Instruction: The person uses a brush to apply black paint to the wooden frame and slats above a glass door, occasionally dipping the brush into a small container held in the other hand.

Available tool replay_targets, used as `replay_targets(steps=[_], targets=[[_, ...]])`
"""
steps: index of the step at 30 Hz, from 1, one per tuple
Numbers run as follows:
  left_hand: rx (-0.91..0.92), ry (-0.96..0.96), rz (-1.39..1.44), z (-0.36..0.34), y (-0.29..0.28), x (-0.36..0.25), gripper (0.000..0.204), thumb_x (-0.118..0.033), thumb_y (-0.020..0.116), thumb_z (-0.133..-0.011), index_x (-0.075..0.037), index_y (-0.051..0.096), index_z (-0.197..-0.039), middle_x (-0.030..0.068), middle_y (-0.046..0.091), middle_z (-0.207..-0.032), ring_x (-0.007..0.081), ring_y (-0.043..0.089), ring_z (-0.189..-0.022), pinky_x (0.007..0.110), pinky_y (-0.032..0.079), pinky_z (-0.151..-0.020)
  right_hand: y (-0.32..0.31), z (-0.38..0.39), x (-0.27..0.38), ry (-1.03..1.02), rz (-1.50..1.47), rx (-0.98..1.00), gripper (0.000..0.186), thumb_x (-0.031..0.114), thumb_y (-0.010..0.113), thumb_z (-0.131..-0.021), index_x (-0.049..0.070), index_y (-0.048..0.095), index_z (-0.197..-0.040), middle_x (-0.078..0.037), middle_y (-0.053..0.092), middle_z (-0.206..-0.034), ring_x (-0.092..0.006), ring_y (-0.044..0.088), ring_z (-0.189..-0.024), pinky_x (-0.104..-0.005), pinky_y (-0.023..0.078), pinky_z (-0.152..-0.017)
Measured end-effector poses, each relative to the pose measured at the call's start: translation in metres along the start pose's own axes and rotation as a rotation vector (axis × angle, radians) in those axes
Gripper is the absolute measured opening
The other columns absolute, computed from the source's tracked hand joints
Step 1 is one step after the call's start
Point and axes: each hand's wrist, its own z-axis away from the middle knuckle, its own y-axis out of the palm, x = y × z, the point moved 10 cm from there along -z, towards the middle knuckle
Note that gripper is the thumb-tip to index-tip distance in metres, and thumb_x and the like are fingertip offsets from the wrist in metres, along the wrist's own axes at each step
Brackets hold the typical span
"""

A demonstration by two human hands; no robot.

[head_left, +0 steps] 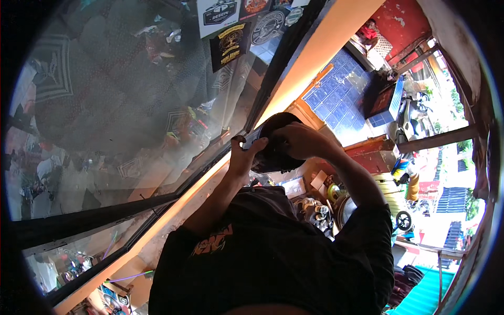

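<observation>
A dark, round thing, perhaps a tub or bowl [274, 164], is held up in front of my chest. At its left side my left hand [245, 155] grips it, thumb and fingers curled around a pale patch [254, 138] near the edge. From the right, my right hand [302, 140] bends over its top with the fingers curled down. Those fingertips are lost in the dark, so what they pinch cannot be made out.
A dusty glass pane [126, 115] in a black frame fills the left, with stickers [230, 46] on it. To the right are a blue tiled surface [338, 94], a red wooden box [375, 152] and a parked motorbike [412, 118]. A person [368, 34] sits far off. Clutter [317, 210] lies below.
</observation>
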Motion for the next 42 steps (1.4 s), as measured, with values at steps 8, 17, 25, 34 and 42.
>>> replay_targets(steps=[8, 17, 25, 34, 42], targets=[[-0.011, 0.048, -0.007, 0.0, -0.004, -0.004, 0.077, -0.021, 0.082, -0.074, 0.0, 0.027, -0.123, 0.0183, 0.052, -0.108, 0.0248, 0.06, -0.097, 0.035, 0.054, -0.079, 0.026, -0.001, -0.021, 0.152, 0.132, 0.298, 0.029, 0.002, 0.058, -0.068, 0.001, 0.067, -0.096, -0.025, 0.066, -0.087, -0.0393, 0.064, -0.089, -0.0477, 0.051, -0.079], [0.016, 0.058, -0.02, -0.002, -0.002, -0.001, 0.078, -0.02, 0.083, -0.074, 0.001, 0.028, -0.124, 0.0154, 0.05, -0.107, 0.021, 0.059, -0.095, 0.032, 0.053, -0.08, -0.006, 0.0, -0.002, -0.026, 0.089, 0.111, 0.025, 0.008, 0.059, -0.075, 0.002, 0.066, -0.098, -0.018, 0.067, -0.087, -0.0379, 0.065, -0.085, -0.0453, 0.051, -0.077], [-0.011, 0.107, -0.088, -0.012, -0.01, 0.006, 0.075, -0.023, 0.084, -0.073, 0.002, 0.029, -0.119, 0.0153, 0.048, -0.108, 0.0199, 0.057, -0.096, 0.03, 0.05, -0.084, -0.029, 0.009, -0.019, 0.142, 0.132, 0.114, 0.02, 0.02, 0.065, -0.083, 0.001, 0.065, -0.091, -0.019, 0.067, -0.083, -0.0351, 0.066, -0.081, -0.0438, 0.051, -0.072], [-0.044, 0.112, -0.138, -0.02, -0.016, 0.012, 0.081, -0.017, 0.082, -0.076, -0.002, 0.022, -0.128, 0.0209, 0.052, -0.11, 0.0275, 0.061, -0.099, 0.039, 0.056, -0.082, -0.031, 0.0, -0.011, 0.204, -0.018, -0.241, 0.024, 0.019, 0.058, -0.086, 0.0, 0.057, -0.101, -0.023, 0.067, -0.087, -0.0396, 0.066, -0.082, -0.0487, 0.052, -0.073], [-0.087, 0.172, -0.152, -0.023, -0.015, 0.003, 0.09, -0.032, 0.089, -0.066, 0.006, 0.029, -0.122, 0.0165, 0.052, -0.11, 0.021, 0.057, -0.097, 0.029, 0.05, -0.083, -0.042, 0.007, -0.01, 0.14, 0.143, -0.371, 0.018, 0.022, 0.053, -0.092, 0.004, 0.053, -0.093, -0.02, 0.061, -0.067, -0.0395, 0.062, -0.062, -0.0496, 0.049, -0.057]])
